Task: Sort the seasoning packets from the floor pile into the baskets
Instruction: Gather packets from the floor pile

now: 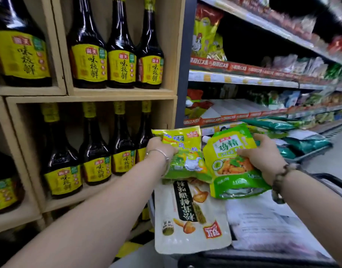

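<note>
**Holding two seasoning packets above the white mushroom pouch**

Gripping one packet each, both hands are raised just above the white mushroom pouch point(189, 215). The left hand point(160, 149) has its fingers curled round the left edge of a yellow-green packet point(185, 151) printed with a chicken. Its lower end overlaps the pouch's top edge. To the upper right of the pouch, the right hand point(262, 157) clasps a green spouted pouch point(233, 167), thumb across its front.

The mushroom pouch lies flat, label facing up, in a dark-rimmed container point(243, 258). Blur hides its shape, so it may be a basket or a cart. Pale printed packets point(262, 219) lie just right of the pouch in the same container.

Left of the pouch stand wooden crates point(89, 97), each compartment holding dark bottles point(89, 55) with yellow labels, upright in rows. Beyond the pouch to the right run store shelves point(243, 78) stocked with bagged goods, mostly green and yellow.
</note>
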